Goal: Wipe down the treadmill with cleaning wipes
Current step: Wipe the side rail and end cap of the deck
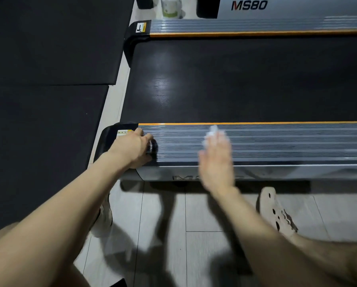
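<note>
One treadmill (pixel 235 83). One wipe (pixel 213 131) midway along near rail (pixel 287 142), pressed under blurred right hand (pixel 217 162), fingers straight, together. Left hand (pixel 132 148) at rail's left end, fingers bent, grip unclear. One canister (pixel 171 7) beyond far edge.

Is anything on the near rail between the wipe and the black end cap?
Yes: the left hand rests on the near rail beside the black end cap, in the path of the wipe. Nothing else visible lies between.
</note>
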Demonstrator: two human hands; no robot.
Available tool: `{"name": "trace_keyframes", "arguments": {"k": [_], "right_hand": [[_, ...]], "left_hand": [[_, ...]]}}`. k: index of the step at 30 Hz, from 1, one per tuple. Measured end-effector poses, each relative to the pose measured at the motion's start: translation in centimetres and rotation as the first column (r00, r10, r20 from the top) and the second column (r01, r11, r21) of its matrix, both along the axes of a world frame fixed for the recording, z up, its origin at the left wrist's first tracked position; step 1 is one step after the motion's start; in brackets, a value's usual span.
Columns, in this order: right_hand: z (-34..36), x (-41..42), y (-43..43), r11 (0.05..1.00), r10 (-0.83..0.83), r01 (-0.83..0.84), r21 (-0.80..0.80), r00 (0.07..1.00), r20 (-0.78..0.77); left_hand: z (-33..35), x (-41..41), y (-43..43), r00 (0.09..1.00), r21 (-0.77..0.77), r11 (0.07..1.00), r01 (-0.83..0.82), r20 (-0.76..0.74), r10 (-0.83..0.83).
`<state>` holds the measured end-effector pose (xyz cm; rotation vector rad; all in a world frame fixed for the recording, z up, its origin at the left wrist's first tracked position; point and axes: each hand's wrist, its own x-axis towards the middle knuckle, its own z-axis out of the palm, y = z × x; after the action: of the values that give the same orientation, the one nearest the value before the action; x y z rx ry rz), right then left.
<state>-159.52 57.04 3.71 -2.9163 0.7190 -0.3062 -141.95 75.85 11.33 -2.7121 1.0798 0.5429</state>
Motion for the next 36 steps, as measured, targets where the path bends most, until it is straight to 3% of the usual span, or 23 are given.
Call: {"name": "trace_keyframes", "arguments": {"k": [3,5,7,9,11,13,15,17,19,22,24,27,29,31,33,35,36], "right_hand": [[-0.8,2.5,7.0,0.892,0.399,-0.405,0.199,0.914,0.072],[-0.8,2.7,7.0,0.874,0.457,-0.457,0.168,0.888,0.037],[-1.0,1.4,3.0,0.942,0.325,-0.323,0.089,0.945,-0.019],[-1.5,-1.5,-3.6,1.0,0.019,-0.019,0.0,0.998,-0.066],[-1.2,-4.8,-10.1,0.953,-0.302,0.303,-0.013,0.945,-0.128],[-0.8,-4.8,-12.4,0.889,-0.434,0.452,0.076,0.883,-0.181],[-1.3,-1.2,-10.0,0.95,-0.298,0.308,0.046,0.941,-0.158],[-1.5,4.3,-4.6,0.998,0.064,-0.064,0.011,0.996,-0.067],[-0.9,8.7,0.8,0.93,0.357,-0.346,0.122,0.93,-0.087],[0.8,9.0,1.0,0.885,0.438,-0.401,0.236,0.889,-0.136],[-0.6,5.5,-4.1,0.94,0.333,-0.32,0.121,0.937,-0.102],[-2.3,-2.3,-16.8,0.996,-0.074,0.079,0.046,0.993,-0.097],[-1.6,-6.4,-23.1,0.927,-0.327,0.353,0.128,0.926,-0.187],[-0.5,-6.8,-23.4,0.836,-0.453,0.506,0.215,0.855,-0.25],[-0.1,-3.6,-18.0,0.912,-0.363,0.386,0.137,0.917,-0.168],[-0.4,0.7,-9.8,0.999,0.012,-0.008,0.046,0.996,-0.093],[-0.5,2.3,-5.5,0.981,0.183,-0.175,0.087,0.979,-0.087]], "left_hand": [[-1.2,0.3,-1.2,1.0,-0.008,1.0,-0.012,-0.025,0.012],[-1.8,0.7,-1.6,0.998,0.007,1.0,-0.026,-0.048,0.026],[-1.8,0.9,-1.8,0.998,0.034,0.999,-0.023,-0.05,0.025],[-1.5,0.9,-2.3,1.0,0.041,0.999,-0.001,-0.005,0.001],[-1.4,0.8,-2.7,0.998,0.053,0.998,0.023,0.061,-0.026],[-1.3,0.5,-3.0,0.993,0.085,0.995,0.043,0.102,-0.052],[-0.9,0.3,-3.1,0.99,0.106,0.993,0.056,0.122,-0.069],[-0.5,0.2,-3.3,0.989,0.134,0.989,0.068,0.121,-0.085],[-0.2,0.1,-3.4,0.989,0.15,0.986,0.077,0.117,-0.095],[0.2,-0.2,-3.4,0.994,0.142,0.989,0.041,0.096,-0.055],[0.3,0.0,-3.4,0.997,0.128,0.992,-0.005,0.073,-0.004],[0.0,0.1,-3.4,0.998,0.135,0.991,-0.004,0.068,-0.005],[0.0,-0.1,-3.5,0.997,0.142,0.99,0.018,0.073,-0.029],[0.1,-0.5,-3.9,0.99,0.114,0.99,0.083,0.107,-0.095],[0.3,-1.2,-4.7,0.975,0.121,0.982,0.142,0.153,-0.16],[0.0,-2.3,-6.0,0.969,0.158,0.975,0.155,0.167,-0.181],[-0.2,-3.2,-6.6,0.982,0.147,0.983,0.11,0.138,-0.13]]}}
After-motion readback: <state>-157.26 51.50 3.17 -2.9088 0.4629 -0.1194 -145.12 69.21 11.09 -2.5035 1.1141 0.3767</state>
